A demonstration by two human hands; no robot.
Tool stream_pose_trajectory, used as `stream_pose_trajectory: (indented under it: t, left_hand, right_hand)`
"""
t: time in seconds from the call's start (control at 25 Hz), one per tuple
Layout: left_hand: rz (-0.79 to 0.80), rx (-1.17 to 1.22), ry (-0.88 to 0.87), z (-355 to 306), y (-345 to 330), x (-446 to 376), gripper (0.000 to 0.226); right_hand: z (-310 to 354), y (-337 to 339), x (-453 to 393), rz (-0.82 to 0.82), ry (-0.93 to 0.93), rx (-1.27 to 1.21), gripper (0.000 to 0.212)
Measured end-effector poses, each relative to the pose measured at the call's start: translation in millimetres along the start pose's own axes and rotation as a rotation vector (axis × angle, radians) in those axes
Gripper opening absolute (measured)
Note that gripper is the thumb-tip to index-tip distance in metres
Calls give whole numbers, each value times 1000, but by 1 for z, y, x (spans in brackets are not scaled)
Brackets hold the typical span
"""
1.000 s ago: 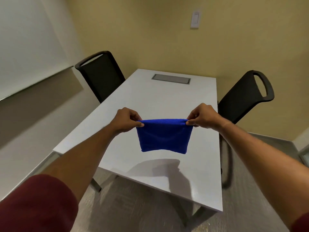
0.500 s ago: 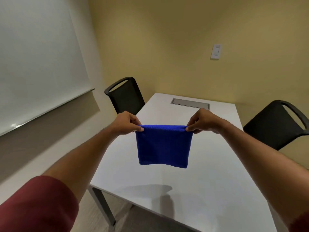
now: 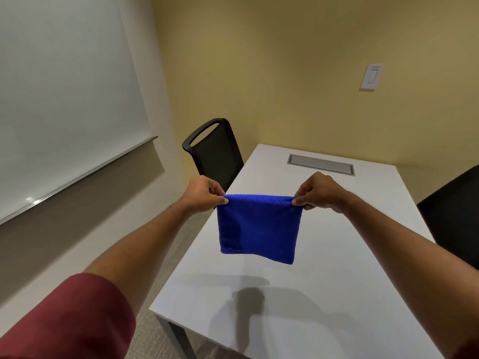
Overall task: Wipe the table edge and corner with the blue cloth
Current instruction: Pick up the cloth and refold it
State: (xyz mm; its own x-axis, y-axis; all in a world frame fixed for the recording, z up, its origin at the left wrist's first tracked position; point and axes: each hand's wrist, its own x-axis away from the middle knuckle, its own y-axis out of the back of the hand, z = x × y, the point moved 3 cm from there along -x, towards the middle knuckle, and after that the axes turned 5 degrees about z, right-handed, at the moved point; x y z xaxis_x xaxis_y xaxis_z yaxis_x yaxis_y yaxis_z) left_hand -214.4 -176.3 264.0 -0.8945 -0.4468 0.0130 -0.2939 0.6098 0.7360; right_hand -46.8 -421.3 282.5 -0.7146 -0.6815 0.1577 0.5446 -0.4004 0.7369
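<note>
Bare forearms, short maroon sleeve [image 3: 64, 320] on the left arm (the right one's barely visible, seemingly alike).

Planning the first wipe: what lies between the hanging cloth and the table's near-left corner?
In the head view, only bare white table with shadows between blue cloth and corner.

- The blue cloth [image 3: 259, 228] is a deep, even royal blue with no pattern.
- The table [image 3: 337, 255] top is plain white, on a grey leg.
- A grey panel [image 3: 321, 164] is set into the tabletop.
- Both chairs [image 3: 215, 151] are black; the left one's back shows fine mesh.
- The wall [image 3: 285, 73] is mustard yellow.
- The sleeve [image 3: 77, 320] is dark red.
- The whiteboard [image 3: 64, 86] is white.
</note>
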Motion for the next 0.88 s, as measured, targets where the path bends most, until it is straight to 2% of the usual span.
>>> stream_pose_trajectory:
  t: [0.4,0.56,0.72,0.88]
  left_hand:
    - [54,-68,57,63,-34,-112,9]
    - [227,-80,80,77,-38,-147,7]
    - [394,12,112,92,-29,-179,7]
    - [367,13,143,119,-42,-220,4]
  right_hand:
    - [-52,-43,-129,82,-64,-50,6]
    - [-66,-44,-157,206,-110,-108,4]
    - [-68,-43,-179,345,-150,-195,6]
    - [-81,-61,-218,220,-201,-261,6]
